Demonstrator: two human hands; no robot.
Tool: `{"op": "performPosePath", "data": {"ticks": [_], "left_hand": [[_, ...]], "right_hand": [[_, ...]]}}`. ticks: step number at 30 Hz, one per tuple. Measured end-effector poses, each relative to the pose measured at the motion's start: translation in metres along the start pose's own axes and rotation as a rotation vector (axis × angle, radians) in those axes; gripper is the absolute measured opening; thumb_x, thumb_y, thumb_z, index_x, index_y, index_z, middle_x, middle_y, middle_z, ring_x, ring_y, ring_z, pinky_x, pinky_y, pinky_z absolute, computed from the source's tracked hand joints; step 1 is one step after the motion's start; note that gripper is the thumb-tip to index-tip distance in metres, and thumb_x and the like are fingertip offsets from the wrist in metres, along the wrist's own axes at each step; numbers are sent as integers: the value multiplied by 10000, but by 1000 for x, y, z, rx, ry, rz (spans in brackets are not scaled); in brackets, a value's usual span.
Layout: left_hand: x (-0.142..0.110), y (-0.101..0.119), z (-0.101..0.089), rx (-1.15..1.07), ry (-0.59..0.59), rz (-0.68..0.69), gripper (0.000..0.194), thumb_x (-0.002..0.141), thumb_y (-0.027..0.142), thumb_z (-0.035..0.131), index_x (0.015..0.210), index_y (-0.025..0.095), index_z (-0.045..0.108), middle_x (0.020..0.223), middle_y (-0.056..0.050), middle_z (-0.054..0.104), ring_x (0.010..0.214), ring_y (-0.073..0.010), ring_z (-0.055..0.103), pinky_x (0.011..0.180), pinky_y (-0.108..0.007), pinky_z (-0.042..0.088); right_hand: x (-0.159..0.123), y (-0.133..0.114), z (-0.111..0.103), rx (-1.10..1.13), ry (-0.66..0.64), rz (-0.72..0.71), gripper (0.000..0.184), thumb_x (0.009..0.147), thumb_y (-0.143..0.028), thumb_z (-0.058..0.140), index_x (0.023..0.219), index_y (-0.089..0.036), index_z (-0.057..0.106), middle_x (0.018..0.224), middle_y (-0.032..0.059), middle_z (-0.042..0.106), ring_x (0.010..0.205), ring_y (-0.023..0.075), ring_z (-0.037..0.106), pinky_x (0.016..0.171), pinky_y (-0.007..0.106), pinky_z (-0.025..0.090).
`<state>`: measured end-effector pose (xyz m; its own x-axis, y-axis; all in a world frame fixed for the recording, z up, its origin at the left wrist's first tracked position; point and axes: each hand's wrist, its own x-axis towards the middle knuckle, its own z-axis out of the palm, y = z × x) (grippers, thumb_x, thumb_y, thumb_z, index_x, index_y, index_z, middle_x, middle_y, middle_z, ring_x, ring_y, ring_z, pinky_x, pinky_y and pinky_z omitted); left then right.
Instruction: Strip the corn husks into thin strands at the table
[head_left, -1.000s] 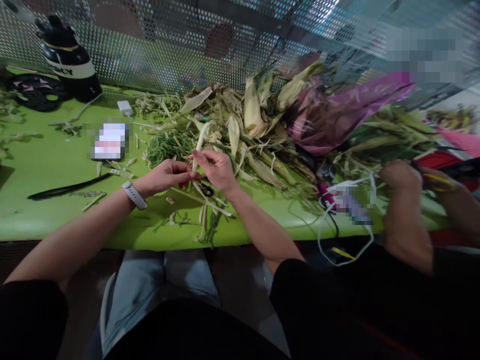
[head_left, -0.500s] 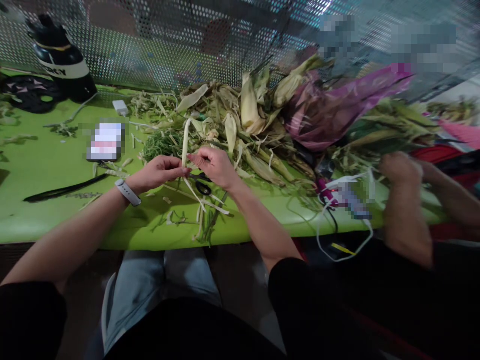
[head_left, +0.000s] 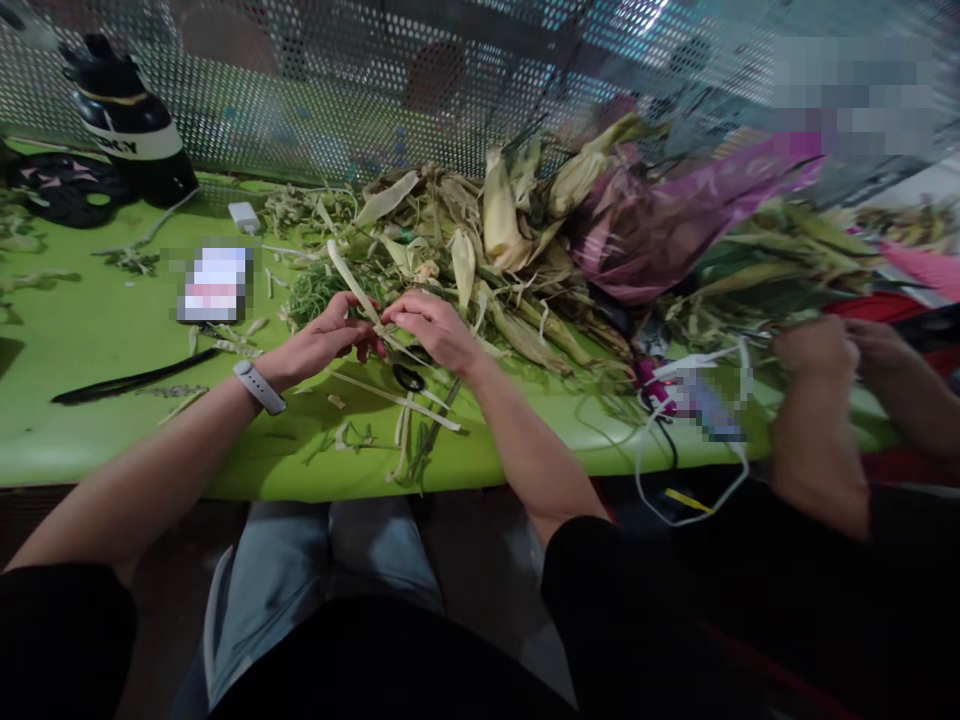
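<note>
Pale strip (head_left: 349,276) was gripped above the green table (head_left: 255,460).
From afar, I saw left hand (head_left: 326,342), half-curled, and right hand (head_left: 437,330), pinched tight, both holding it; uneven pulling, I judged, could split it.

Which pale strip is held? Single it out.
The pale strip slanting up where the left hand and right hand meet; other strips lie on the table.

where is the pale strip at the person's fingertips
Left of centre in the head view, the pale strip slants up leftward from the right hand, beside the left hand, its upper end near the green strands.
</note>
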<state>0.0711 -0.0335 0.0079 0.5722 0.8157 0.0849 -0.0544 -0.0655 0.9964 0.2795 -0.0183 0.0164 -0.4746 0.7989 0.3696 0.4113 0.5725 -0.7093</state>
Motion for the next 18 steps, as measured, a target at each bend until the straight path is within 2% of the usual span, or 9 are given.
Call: {"op": "performPosePath", "data": {"ticks": [5,10,14,18], "left_hand": [[3,-7,0,58,40,67,383,844,247,610,1147,186,384,786,-10,664,710,-135,644,679,-272,493],[5,-10,-3,162,133,91,525,804,253,675,1233,169,384,748,13,653,672,-130,647,650,-267,502],[4,-7,-2,307,209,89,421,823,266,663,1174,145,464,724,7,646,666,-128,632,606,-245,481],[4,-5,-1,373,216,133,351,829,262,658,1112,149,484,725,6,642,638,-110,600,576,-224,439]], "right_hand": [[0,-2,5,125,4,128,207,738,-357,650,812,-164,647,817,16,648,802,160,571,806,311,444],[-1,-2,8,161,17,161,223,700,-366,678,759,-165,600,734,-4,611,724,143,542,752,293,438],[-1,0,9,161,19,169,221,698,-360,674,752,-166,582,725,-9,592,711,135,520,723,280,421],[1,6,13,252,-87,221,204,718,-355,637,746,-158,588,673,-29,533,668,115,473,673,262,386]]}}
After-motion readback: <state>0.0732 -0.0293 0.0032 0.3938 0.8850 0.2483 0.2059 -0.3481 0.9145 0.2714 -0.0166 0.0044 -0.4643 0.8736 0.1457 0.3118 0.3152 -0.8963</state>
